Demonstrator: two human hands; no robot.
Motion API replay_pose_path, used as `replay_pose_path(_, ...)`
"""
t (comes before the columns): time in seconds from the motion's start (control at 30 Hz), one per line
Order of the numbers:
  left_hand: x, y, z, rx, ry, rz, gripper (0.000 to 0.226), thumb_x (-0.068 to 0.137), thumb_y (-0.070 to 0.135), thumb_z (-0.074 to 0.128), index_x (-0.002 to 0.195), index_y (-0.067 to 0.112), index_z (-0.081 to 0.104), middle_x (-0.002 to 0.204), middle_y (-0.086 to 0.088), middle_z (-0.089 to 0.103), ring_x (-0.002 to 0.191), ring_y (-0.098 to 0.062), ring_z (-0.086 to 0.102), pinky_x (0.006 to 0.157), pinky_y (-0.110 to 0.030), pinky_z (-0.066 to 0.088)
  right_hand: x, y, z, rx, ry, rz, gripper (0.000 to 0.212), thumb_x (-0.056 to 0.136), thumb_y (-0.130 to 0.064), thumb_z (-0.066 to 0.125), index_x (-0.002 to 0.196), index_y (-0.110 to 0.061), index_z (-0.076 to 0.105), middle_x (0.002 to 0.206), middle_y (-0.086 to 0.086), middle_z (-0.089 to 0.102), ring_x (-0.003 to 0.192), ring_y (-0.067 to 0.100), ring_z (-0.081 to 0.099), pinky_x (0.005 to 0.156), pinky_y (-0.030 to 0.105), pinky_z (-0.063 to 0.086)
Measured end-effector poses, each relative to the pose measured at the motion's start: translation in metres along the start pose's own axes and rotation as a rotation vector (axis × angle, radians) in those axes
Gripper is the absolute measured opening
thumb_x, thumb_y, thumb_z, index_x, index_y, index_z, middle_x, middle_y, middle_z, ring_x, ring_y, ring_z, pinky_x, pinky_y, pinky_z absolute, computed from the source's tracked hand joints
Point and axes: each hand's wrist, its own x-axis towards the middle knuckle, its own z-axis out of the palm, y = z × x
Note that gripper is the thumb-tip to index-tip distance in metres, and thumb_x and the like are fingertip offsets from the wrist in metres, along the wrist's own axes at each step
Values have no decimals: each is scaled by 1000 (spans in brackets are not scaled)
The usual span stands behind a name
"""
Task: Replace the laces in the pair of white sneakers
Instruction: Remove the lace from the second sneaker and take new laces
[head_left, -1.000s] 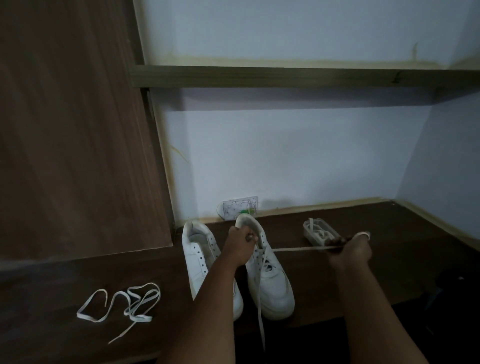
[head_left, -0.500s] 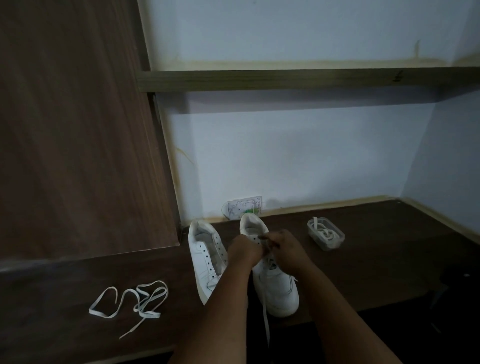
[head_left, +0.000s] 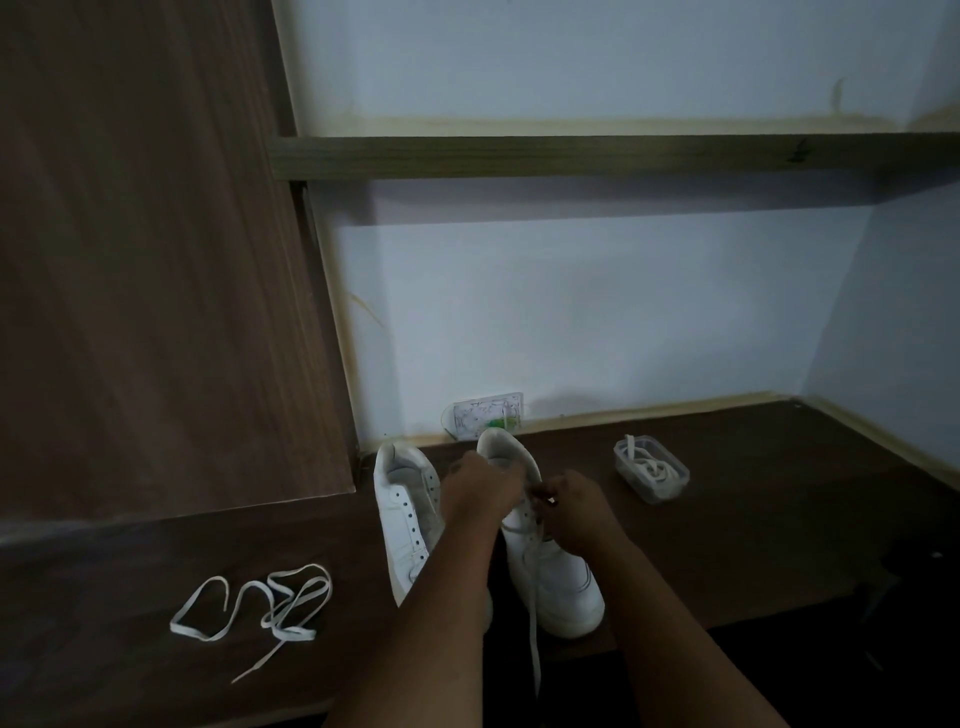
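Two white sneakers stand side by side near the back edge of the dark wooden desk (head_left: 753, 519), heels toward the wall, toes toward the front edge. The left sneaker (head_left: 402, 499) shows open eyelets with no lace through them. The right sneaker (head_left: 553, 582) is partly laced, and one free end of its lace (head_left: 534, 639) hangs down past the toe and over the desk's front edge.

The person's left hand (head_left: 480, 491) rests over the collar and tongue of the right sneaker, its grip curled on the shoe's upper. The right hand (head_left: 574, 506) sits just beside it over the eyelet rows, its grip pinching the lace between thumb and fingertips. The two hands nearly touch above the shoe's throat.

A loose lace (head_left: 260, 608) lies in tangled loops toward the front left of the desk, well apart from the sneakers. A small clear plastic container (head_left: 651, 470) holding a coiled lace stands to the right of the shoes, nearer the back edge. A small printed packet (head_left: 485, 421) leans against the wall at the back edge, just behind the right sneaker's heel. A wooden shelf (head_left: 597, 156) runs along the wall above, and a brown panel (head_left: 145, 260) rises at the left.
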Motion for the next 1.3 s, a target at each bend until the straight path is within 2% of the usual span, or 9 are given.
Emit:
replay_pose_path(0.1,1,7,11,79,-41,61,63,77,62,63,112,9,66,103,-4,69,94,-18,67,64,-23,42,4,2,1,37,0,71,20,89,-10,57,100,-14,73,81,0,67,62,3,54,62,18,52)
replay_pose_path(0.23,10,5,10,64,-77,43,41,80,37,65,108,7,68,98,-4,69,87,-17,66,63,-23,44,8,11,-1,124,7,138,24,88,-7,59,106,-14,72,96,6,72,75,7,62,55,5,44)
replay_pose_path(0.47,4,3,12,120,-132,40,47,85,53,51,99,11,67,72,6,57,68,-10,54,55,-22,38,8,15,-4,97,-13,75,29,88,-2,55,105,-16,73,96,5,72,78,9,62,59,7,41)
replay_pose_path(0.57,3,2,10,110,-156,56,40,88,43,51,91,8,69,64,5,57,59,-7,54,48,-20,38,7,17,-1,102,24,61,22,89,-11,60,106,-17,73,99,3,73,83,9,64,66,10,40)
replay_pose_path(0.67,12,-3,4,-84,-244,34,27,86,30,61,81,3,65,70,-5,63,61,-17,63,48,-24,50,11,17,2,78,84,97,20,91,-25,62,96,-11,75,89,7,73,67,5,57,56,6,34)
replay_pose_path(0.77,17,-9,-5,-311,-370,-59,17,85,14,63,71,4,62,69,-10,61,66,-24,66,56,-32,59,13,11,9,38,91,129,23,92,-25,59,99,-8,74,94,8,72,83,14,65,72,21,49)
replay_pose_path(0.87,16,-10,-12,-510,-479,-159,10,88,3,61,92,-3,67,82,-15,66,72,-21,68,55,-27,58,14,6,18,11,80,127,25,94,-25,54,96,-9,74,97,12,67,86,21,64,78,33,52)
replay_pose_path(1.07,15,-15,-11,-599,-537,-204,21,92,2,56,108,-9,65,95,-20,67,72,-17,67,56,-23,55,18,5,23,174,40,195,16,87,-34,65,98,-23,71,112,0,38,106,19,47,97,37,44)
replay_pose_path(1.3,15,-12,-7,-673,-516,-239,16,92,3,57,100,-9,65,93,-20,64,75,-20,65,56,-23,58,24,10,18,306,89,313,28,100,-22,42,114,-9,62,134,14,42,120,30,44,102,34,37)
